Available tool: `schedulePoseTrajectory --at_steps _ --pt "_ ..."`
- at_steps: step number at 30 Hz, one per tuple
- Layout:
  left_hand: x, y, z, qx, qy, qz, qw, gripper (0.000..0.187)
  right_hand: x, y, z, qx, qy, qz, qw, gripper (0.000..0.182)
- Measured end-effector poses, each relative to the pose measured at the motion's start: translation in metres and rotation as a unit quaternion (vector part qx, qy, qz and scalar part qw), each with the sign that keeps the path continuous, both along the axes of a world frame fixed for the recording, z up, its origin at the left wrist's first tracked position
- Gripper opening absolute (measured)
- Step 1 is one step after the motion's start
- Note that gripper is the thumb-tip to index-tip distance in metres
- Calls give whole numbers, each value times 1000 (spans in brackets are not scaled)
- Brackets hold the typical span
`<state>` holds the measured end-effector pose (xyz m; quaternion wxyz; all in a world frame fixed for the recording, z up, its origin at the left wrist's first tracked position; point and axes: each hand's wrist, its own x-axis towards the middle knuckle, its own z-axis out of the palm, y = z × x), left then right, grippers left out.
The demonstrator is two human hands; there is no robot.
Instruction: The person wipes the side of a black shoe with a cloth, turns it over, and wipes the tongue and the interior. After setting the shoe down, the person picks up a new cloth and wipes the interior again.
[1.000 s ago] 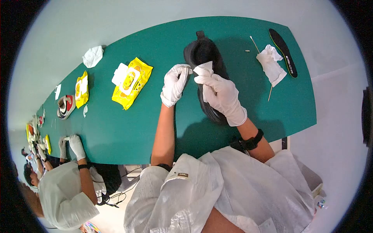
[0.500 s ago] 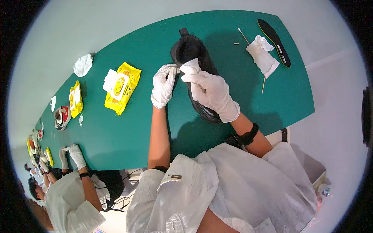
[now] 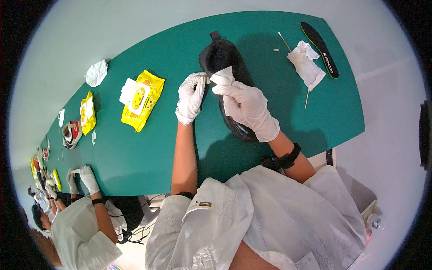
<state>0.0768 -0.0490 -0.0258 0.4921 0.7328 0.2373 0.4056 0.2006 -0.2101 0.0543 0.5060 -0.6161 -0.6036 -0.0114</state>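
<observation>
One green tabletop (image 3: 279, 112) carried everything. One black shoe (image 3: 227, 63) lay on it, toe pointing away, just ahead of the person. Right hand (image 3: 247, 108), white-gloved, rested on the shoe, fingers pinching one white wipe (image 3: 222, 77) against its upper. Left hand (image 3: 191, 96), also gloved, gripped the shoe's left side, fingers curled together. Two yellow wipe packs (image 3: 141, 96) lay to the left. One black insole (image 3: 319, 47), one crumpled wipe (image 3: 306, 65), two cotton swabs (image 3: 283, 41) lay far right.

One black shoe (image 3: 225, 72), one insole (image 3: 320, 48), two yellow wipe packs (image 3: 139, 99).
</observation>
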Motion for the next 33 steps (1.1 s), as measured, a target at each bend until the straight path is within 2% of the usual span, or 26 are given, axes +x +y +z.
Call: schedulePoseTrajectory --at_steps 3,5,11,14,16,18,24,27,29,31,33 --pt "1 -1 1 -4 0 1 1000 18 0 0 2 -17 2 -9 1000 29" --pt "1 0 1 -36 3 -4 999 18 1 1 -1 -17 -2 -14 1000 21" --pt "1 1 -2 -14 2 -6 1000 18 2 -3 2 -65 -27 -21 997 23" --pt "1 -1 -1 -49 -2 -11 999 18 1 1 3 -6 -17 -15 1000 23" --pt "1 -1 0 -67 -3 -14 998 18 2 1 1 -18 -24 -19 999 23" --pt "1 -1 3 -26 -8 -15 1000 17 3 0 1 -33 -31 -23 999 23" --pt "2 0 0 -45 -8 -10 999 17 2 1 -1 -14 2 -21 1000 20" --pt "1 3 -4 -36 1 -18 999 17 3 -2 -3 -15 -7 -12 1000 29" --pt "0 2 -6 -26 6 -20 999 17 2 -3 0 -35 -3 -12 999 18" --pt "2 -3 3 -51 -21 -11 998 17 0 -2 1 -40 -10 -19 999 19" --pt "-2 6 -5 10 6 -20 1000 16 2 -4 3 -85 -23 -15 996 25"
